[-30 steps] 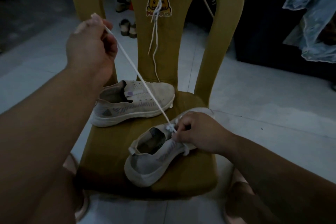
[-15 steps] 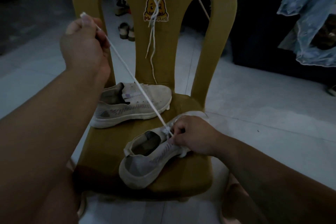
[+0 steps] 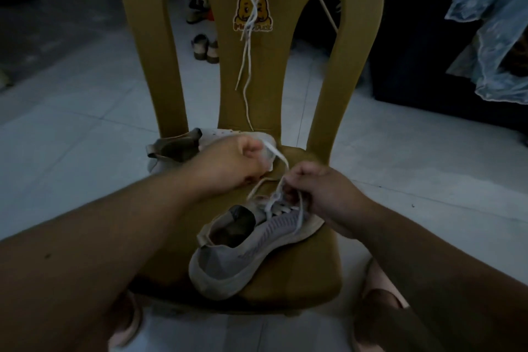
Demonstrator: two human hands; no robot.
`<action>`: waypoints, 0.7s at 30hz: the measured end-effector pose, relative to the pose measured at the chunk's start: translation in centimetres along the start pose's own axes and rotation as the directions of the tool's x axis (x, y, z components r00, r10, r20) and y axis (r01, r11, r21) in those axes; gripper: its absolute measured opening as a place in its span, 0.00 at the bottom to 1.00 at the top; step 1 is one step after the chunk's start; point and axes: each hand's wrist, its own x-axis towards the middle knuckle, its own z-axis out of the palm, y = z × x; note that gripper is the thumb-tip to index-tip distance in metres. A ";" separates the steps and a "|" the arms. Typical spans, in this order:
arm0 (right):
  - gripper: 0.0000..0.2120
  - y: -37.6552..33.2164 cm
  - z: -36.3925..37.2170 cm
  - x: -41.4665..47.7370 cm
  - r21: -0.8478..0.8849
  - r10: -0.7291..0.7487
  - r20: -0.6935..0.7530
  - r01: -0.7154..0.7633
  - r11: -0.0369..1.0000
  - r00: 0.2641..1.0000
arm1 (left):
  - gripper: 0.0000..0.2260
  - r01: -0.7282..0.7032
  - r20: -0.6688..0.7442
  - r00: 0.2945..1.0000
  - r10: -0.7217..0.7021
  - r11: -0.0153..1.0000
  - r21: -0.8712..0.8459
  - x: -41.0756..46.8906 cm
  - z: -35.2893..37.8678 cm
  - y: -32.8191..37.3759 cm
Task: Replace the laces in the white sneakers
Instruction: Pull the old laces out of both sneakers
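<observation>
The left hand [image 3: 228,163], before raised at upper left, now grips the slack lace [image 3: 278,156] at centre beside the right hand [image 3: 323,197], which pinches it over the near sneaker [image 3: 257,240] on the chair [image 3: 328,266]: that pull seems finished.

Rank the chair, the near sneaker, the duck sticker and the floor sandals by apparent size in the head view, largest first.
1. chair
2. near sneaker
3. duck sticker and floor sandals: about alike, and the sandals sit farther off, so unranked.
</observation>
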 end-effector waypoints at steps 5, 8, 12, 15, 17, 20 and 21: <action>0.10 -0.9 -0.5 0.1 0.401 0.020 -0.031 -0.006 0.916 0.999 | 0.16 -0.163 0.142 0.982 0.125 0.940 0.299 -0.5 1.9 -1.9; 0.10 -2.1 -1.5 0.1 0.442 -0.027 -0.120 0.077 0.893 0.992 | 0.16 -0.197 0.142 0.977 0.160 0.933 0.300 -0.4 2.2 -2.8; 0.10 -3.7 -3.5 0.3 0.583 -0.121 -0.227 0.234 0.778 0.966 | 0.17 -0.211 0.152 0.973 0.172 0.931 0.299 -0.2 2.1 -3.5; 0.13 -4.5 -4.5 0.2 0.510 -0.172 -0.300 0.310 0.802 0.938 | 0.16 -0.220 0.157 0.971 0.181 0.931 0.291 -0.2 2.0 -3.7; 0.12 -4.5 -4.6 0.3 0.372 -0.172 -0.290 0.276 0.886 0.942 | 0.14 -0.224 0.166 0.969 0.184 0.936 0.273 -0.3 2.0 -3.5; 0.12 -3.7 -3.4 0.4 0.047 -0.087 -0.226 0.100 0.994 0.970 | 0.11 -0.236 0.181 0.964 0.194 0.938 0.254 -0.2 2.2 -3.2; 0.11 -3.3 -3.0 0.4 -0.183 -0.112 -0.242 0.068 0.981 0.964 | 0.10 -0.250 0.185 0.961 0.205 0.932 0.264 -0.1 2.3 -3.1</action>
